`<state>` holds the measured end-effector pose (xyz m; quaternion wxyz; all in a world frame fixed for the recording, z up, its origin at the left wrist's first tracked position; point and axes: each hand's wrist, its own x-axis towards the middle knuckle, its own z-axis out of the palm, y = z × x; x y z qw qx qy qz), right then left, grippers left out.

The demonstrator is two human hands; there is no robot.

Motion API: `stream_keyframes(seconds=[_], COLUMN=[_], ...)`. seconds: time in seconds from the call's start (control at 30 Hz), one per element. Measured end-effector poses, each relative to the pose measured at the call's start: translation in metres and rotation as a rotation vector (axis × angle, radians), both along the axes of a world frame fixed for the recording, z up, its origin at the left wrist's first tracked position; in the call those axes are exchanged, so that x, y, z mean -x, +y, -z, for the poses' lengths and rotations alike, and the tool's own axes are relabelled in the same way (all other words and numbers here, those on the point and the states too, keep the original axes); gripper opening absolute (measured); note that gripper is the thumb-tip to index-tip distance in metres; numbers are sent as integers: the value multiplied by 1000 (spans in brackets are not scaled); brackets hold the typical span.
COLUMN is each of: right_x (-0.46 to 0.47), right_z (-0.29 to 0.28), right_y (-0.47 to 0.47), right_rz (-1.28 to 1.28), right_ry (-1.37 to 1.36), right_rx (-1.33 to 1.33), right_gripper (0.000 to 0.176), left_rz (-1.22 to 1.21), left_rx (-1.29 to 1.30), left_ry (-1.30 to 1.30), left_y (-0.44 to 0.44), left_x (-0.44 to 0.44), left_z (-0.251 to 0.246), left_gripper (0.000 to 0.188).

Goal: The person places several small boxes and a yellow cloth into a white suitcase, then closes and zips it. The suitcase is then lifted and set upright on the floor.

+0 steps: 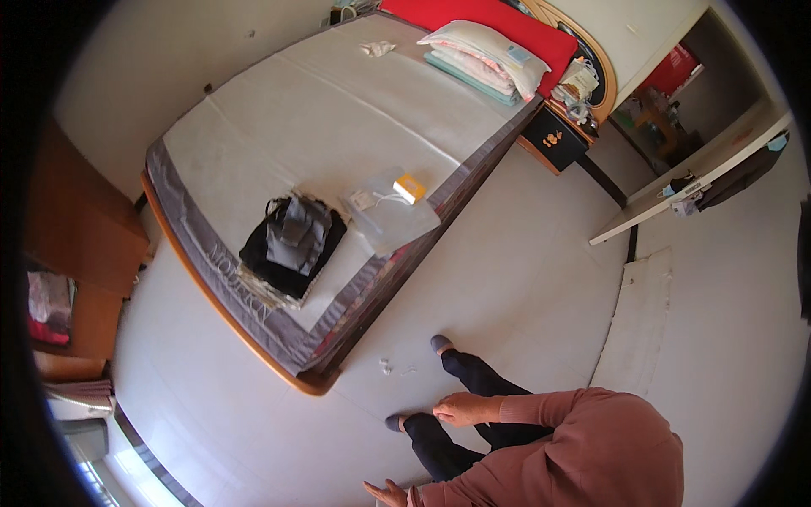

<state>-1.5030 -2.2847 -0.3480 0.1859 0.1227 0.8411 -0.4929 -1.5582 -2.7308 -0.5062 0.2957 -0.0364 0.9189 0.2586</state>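
My right hand (467, 409) hangs in front of my dark trousers (443, 449), its fingers curled in, with nothing seen in it. Lower down, my left hand (388, 493) has its fingers apart and holds nothing; the picture's bottom edge cuts part of it off. Before me stands a bed with a pale mat (298, 120). Near its foot lies a pile of folded clothes, with a grey garment (298, 234) on top of a black one (255, 244). Beside the pile is a clear plastic bag (389, 225), with a small yellow box (409, 189) on it.
A wooden bed rim (209, 298) curves around the foot. Small white scraps (385, 366) lie on the floor near my feet. Folded bedding and a pillow (488, 47) sit by a red headboard cushion (538, 32). A door (684, 190) stands ajar; a wooden cabinet (82, 209) is at left.
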Motion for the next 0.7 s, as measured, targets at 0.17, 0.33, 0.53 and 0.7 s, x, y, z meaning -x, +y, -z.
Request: stream_keyframes(seconds=[0.17,0.33,0.53,0.7], right_x=[-24,-56,-88,-102], right_z=[-14,-31,-43,-60], right_y=[93,197,252,246], right_rz=[88,303,478,535], right_ry=[51,37,39,6], right_rx=[-36,-198,-195,-202], right_gripper=[12,10,15,15], left_rz=[85,189,320,474], left_rx=[40,-38,-136,-101], left_ry=[-78,-26,35,49], left_y=[93,214,326,363], left_x=[-10,9,45,75], left_z=[-15,-51,-110,-145], left_gripper=[54,37,34,38])
